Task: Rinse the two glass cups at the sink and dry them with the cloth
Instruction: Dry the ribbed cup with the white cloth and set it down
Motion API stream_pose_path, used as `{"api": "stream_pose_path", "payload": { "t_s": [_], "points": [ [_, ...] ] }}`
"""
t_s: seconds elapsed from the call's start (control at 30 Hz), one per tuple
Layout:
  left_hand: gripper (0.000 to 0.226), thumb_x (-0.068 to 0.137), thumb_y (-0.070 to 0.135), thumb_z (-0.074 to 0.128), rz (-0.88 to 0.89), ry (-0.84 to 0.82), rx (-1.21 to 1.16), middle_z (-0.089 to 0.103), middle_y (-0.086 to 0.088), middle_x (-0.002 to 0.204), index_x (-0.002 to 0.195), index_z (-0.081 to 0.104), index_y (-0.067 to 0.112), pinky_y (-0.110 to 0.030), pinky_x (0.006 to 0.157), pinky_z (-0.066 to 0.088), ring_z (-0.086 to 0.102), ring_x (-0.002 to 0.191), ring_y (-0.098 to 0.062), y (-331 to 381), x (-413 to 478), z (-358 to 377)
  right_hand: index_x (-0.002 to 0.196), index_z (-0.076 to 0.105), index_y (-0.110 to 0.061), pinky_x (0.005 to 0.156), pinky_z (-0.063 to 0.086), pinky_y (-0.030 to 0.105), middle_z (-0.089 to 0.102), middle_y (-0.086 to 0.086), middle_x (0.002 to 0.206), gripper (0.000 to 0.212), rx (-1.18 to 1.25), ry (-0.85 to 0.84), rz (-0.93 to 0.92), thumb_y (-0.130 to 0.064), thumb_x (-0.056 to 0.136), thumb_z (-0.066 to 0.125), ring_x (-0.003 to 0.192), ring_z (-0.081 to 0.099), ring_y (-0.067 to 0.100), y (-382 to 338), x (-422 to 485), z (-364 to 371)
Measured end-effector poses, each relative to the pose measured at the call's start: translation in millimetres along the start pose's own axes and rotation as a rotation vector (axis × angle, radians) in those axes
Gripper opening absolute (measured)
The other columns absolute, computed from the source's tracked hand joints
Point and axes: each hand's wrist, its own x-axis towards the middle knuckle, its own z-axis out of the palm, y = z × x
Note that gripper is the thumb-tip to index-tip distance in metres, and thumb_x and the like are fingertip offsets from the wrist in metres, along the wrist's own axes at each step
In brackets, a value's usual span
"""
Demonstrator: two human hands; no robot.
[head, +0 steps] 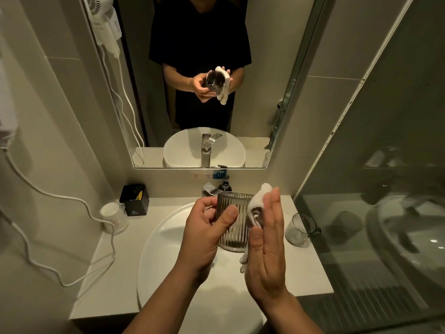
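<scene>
The right hand (pixel 267 249), low and right of centre in the frame, presses the cloth (pixel 261 196) with straight fingers against the ribbed cup (pixel 232 220). The left hand (pixel 207 235) has its grip around that cup, upright over the sink (pixel 166 249). The second cup (pixel 299 230) sits further right, nearer the right hand.

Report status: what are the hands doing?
Left hand grips ribbed glass cup over sink. Right hand, fingers straight, presses cloth to its side. Second cup on counter, right. Nothing blocking.

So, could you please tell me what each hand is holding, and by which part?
The left hand grips the ribbed glass cup around its side wall; the right hand presses the white cloth against it.
</scene>
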Motion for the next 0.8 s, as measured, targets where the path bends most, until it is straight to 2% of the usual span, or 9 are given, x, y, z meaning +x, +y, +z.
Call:
{"api": "stream_pose_path", "payload": {
  "t_s": [0.2,0.3,0.37,0.43,0.47,0.57,0.6,0.67,0.8],
  "points": [
    [0.056,0.087,0.042,0.073,-0.006,-0.139,0.046,0.078,-0.014,0.118,0.129,0.061,0.008,-0.037,0.089,0.062,0.075,0.111,-0.028,-1,-1,-4,0.156,0.025,-0.055,0.118,0.036,0.062,0.026,-0.009,0.170,0.050,0.229,0.052,0.189,-0.050,0.107,0.032,0.157,0.027,0.021,6,6,-4],
    [0.057,0.084,0.053,0.074,0.001,-0.166,0.181,0.077,-0.007,0.121,0.127,0.069,0.016,-0.039,0.098,0.058,0.071,0.117,-0.023,0,2,-3,0.160,0.021,-0.049,0.125,0.031,0.045,0.020,-0.016,0.171,0.053,0.108,0.062,0.100,-0.038,0.109,0.030,0.158,0.022,0.013,9,7,-8],
    [0.061,0.072,0.061,0.078,0.026,-0.169,0.293,0.080,0.003,0.113,0.120,0.074,0.024,-0.030,0.089,0.059,0.072,0.108,-0.012,2,4,0,0.163,0.018,-0.041,0.122,0.035,0.039,0.017,-0.017,0.172,0.054,0.022,0.032,0.037,-0.035,0.110,0.029,0.158,0.021,0.011,11,7,-10],
    [0.058,0.065,0.061,0.084,0.040,-0.138,0.327,0.081,0.008,0.103,0.110,0.076,0.027,-0.022,0.077,0.060,0.075,0.096,-0.006,1,6,1,0.163,0.017,-0.039,0.113,0.046,0.054,0.015,-0.015,0.172,0.054,0.006,0.000,0.025,-0.036,0.111,0.029,0.158,0.023,0.016,11,6,-10],
    [0.056,0.064,0.059,0.085,0.043,-0.121,0.320,0.082,0.008,0.102,0.109,0.077,0.027,-0.021,0.075,0.060,0.077,0.094,-0.006,0,6,1,0.163,0.017,-0.038,0.113,0.046,0.053,0.015,-0.014,0.172,0.053,0.010,-0.004,0.016,-0.037,0.111,0.029,0.158,0.023,0.017,12,6,-10],
    [0.062,0.063,0.054,0.088,0.035,-0.079,0.273,0.082,0.003,0.108,0.114,0.072,0.023,-0.031,0.085,0.063,0.077,0.103,-0.015,-6,7,-1,0.163,0.022,-0.031,0.121,0.029,0.019,0.020,-0.012,0.172,0.051,0.017,0.000,0.014,-0.036,0.112,0.029,0.157,0.021,0.009,13,8,-9],
    [0.068,0.062,0.052,0.089,0.024,-0.071,0.239,0.081,0.000,0.110,0.117,0.068,0.020,-0.034,0.088,0.063,0.077,0.105,-0.018,-7,7,-2,0.163,0.023,-0.034,0.120,0.027,0.016,0.023,-0.013,0.171,0.052,0.046,-0.002,0.049,-0.034,0.112,0.030,0.157,0.022,0.007,13,8,-9],
    [0.074,0.063,0.047,0.090,-0.006,-0.076,0.179,0.081,-0.006,0.111,0.121,0.060,0.013,-0.036,0.086,0.063,0.078,0.105,-0.023,-8,9,-4,0.161,0.023,-0.044,0.123,0.029,0.025,0.026,-0.015,0.170,0.052,0.103,0.004,0.114,-0.035,0.110,0.031,0.156,0.024,0.009,17,8,-9],
    [0.051,0.083,0.033,0.076,-0.059,-0.129,0.091,0.081,-0.012,0.109,0.123,0.056,0.008,-0.026,0.077,0.061,0.078,0.099,-0.021,-6,7,-7,0.160,0.024,-0.048,0.122,0.035,0.054,0.032,-0.017,0.166,0.052,0.173,-0.006,0.197,-0.051,0.108,0.032,0.154,0.033,0.015,22,7,-10]
  ]
}}
